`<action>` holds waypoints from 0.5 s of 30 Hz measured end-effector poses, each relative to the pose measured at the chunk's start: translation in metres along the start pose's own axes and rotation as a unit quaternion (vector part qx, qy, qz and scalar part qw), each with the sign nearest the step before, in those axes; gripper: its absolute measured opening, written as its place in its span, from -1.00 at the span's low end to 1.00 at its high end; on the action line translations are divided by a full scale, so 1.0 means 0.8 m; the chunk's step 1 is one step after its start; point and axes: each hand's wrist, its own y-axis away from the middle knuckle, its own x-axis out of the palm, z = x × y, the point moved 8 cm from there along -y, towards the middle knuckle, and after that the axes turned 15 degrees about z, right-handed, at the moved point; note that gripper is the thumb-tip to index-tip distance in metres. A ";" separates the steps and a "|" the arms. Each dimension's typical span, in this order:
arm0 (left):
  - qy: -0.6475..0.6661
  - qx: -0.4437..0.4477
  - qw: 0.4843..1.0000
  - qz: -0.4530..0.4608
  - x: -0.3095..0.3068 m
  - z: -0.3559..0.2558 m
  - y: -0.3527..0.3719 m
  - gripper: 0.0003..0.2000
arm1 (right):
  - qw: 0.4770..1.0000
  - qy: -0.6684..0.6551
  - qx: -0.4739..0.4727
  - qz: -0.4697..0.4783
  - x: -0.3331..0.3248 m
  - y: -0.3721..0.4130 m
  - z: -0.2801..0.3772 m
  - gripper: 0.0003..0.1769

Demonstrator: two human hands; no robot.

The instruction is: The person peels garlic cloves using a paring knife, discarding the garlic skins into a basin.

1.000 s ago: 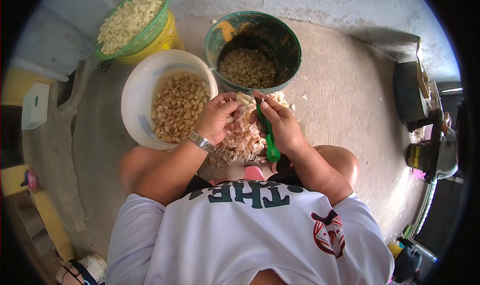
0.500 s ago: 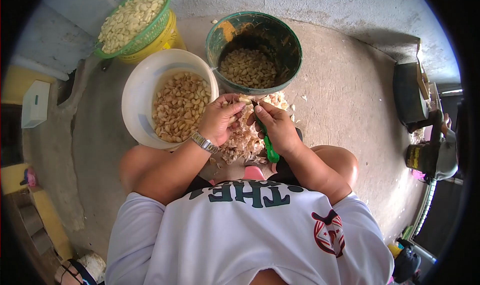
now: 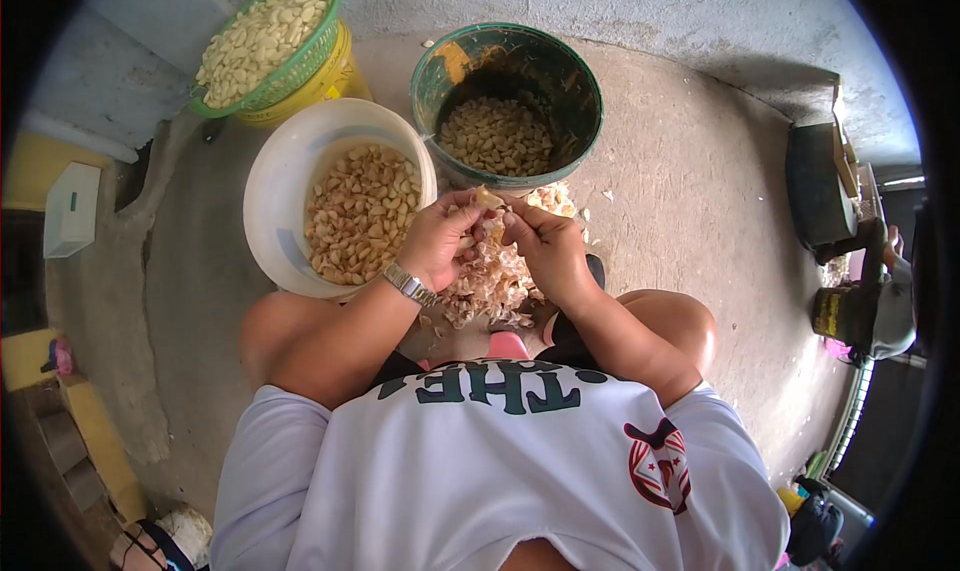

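Garlic clove (image 3: 488, 199) sits pinched in our left hand (image 3: 437, 241); beside it, we cannot tell what our right hand (image 3: 550, 251) grips. White tub (image 3: 273, 199), green bucket (image 3: 575, 86) and green basket (image 3: 326, 39) hold more cloves (image 3: 360, 216).

Left forearm (image 3: 345, 336), bare: slanting forward and inward, passing over the bent left knee (image 3: 268, 326). Left wrist (image 3: 426, 267): nearly in line with the forearm. Left hand (image 3: 438, 241), bare: back turned up, thumb (image 3: 465, 218) and forefinger pinched together, remaining fingers curled beneath. Right forearm (image 3: 640, 333), bare: slanting forward and inward, beside the bent right knee (image 3: 690, 321). Right wrist (image 3: 580, 283): close to straight. Right hand (image 3: 552, 249), bare: back turned up, fingers folded inward, thumb (image 3: 520, 233) pointing toward the left hand. Both hands: level, fingertips nearly meeting, ahead of the torso.
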 end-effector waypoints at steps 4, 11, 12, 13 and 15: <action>-0.039 0.010 0.999 0.033 0.001 -0.005 0.001 -0.84 | 0.977 0.171 -0.123 -0.043 0.003 0.007 0.025 -0.74; 0.003 -0.008 0.996 0.086 0.010 -0.009 0.008 -0.83 | 0.938 -0.322 0.129 0.021 -0.008 0.005 -0.023 -0.78; 0.008 -0.008 0.996 0.094 0.008 -0.008 0.008 -0.83 | 0.940 -0.314 0.131 0.023 -0.010 0.007 -0.023 -0.78; 0.013 -0.008 0.995 0.101 0.008 -0.007 0.008 -0.82 | 0.953 -0.263 0.148 0.032 -0.012 0.008 -0.025 -0.76; 0.020 -0.001 0.993 0.113 0.008 -0.011 0.010 -0.83 | 0.969 -0.160 0.182 0.048 -0.014 0.010 -0.031 -0.69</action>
